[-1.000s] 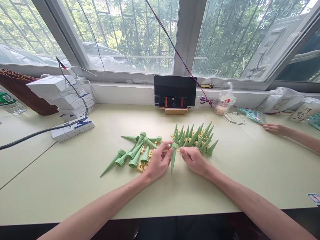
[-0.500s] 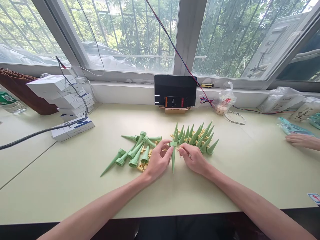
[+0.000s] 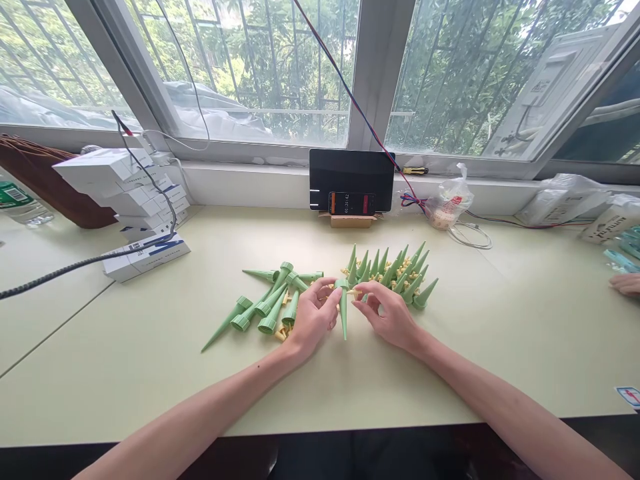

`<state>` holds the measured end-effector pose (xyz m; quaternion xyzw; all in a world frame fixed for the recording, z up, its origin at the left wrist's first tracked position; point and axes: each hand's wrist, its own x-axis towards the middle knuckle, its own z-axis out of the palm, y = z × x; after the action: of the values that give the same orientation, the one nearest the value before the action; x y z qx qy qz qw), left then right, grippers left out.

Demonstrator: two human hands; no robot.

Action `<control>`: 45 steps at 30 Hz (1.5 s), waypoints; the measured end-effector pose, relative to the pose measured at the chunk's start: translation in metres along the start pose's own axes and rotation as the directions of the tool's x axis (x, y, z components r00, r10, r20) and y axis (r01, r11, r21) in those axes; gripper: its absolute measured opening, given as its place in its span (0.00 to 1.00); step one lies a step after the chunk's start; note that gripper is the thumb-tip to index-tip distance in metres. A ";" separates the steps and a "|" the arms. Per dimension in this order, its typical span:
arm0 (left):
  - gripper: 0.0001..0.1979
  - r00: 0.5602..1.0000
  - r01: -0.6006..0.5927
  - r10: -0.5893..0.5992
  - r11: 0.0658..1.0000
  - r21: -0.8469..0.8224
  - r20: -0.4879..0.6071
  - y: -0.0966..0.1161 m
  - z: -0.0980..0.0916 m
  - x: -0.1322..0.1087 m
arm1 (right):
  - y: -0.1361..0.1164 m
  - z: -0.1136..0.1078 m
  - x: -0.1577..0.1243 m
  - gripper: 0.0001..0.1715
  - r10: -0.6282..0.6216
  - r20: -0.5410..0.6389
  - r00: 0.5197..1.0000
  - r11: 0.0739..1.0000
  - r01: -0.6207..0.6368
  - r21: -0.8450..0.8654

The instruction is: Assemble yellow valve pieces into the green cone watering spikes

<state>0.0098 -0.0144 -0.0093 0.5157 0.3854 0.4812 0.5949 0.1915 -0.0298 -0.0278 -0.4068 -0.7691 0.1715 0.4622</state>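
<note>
Between my two hands stands a green plastic cone spike (image 3: 343, 312), tip pointing toward me. My left hand (image 3: 311, 318) pinches its wide upper end from the left. My right hand (image 3: 388, 312) pinches a small yellow fitting (image 3: 354, 293) at the spike's top from the right. Left of my hands lies a loose pile of green spikes (image 3: 265, 308) with yellow bits among them. Behind my right hand a cluster of spikes (image 3: 395, 270) lies in a row with tips pointing away.
A dark tablet (image 3: 351, 177) with a phone (image 3: 351, 203) in front leans at the window sill. White boxes (image 3: 125, 193) are stacked at the left, crossed by a black cable (image 3: 75, 267). Plastic bags (image 3: 449, 203) lie at the right. Another person's hand (image 3: 625, 284) rests at the far right edge.
The spike and both my hands have shifted slightly away from me. The other person's hand has pulled back to the right edge, taking the teal packet with it.
</note>
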 end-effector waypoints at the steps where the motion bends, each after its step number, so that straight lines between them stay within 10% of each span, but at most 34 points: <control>1: 0.17 1.000 0.004 -0.004 1.000 -0.006 -0.002 0.000 0.000 0.000 | 0.000 0.000 0.000 0.09 -0.012 0.000 1.000 1.000 0.012 -0.006; 19: 0.16 0.999 -0.013 0.011 0.998 0.056 0.032 0.001 -0.002 0.000 | 0.010 0.001 -0.003 0.07 -0.168 -0.020 0.986 0.976 0.163 -0.144; 45: 0.15 0.968 -0.179 0.131 0.959 0.219 0.215 -0.003 -0.005 -0.003 | 0.007 -0.002 -0.002 0.22 -0.037 0.052 0.998 0.992 0.043 -0.120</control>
<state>0.0051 -0.0159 -0.0135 0.6569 0.3370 0.4233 0.5251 0.1973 -0.0272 -0.0324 -0.4144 -0.7972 0.1253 0.4208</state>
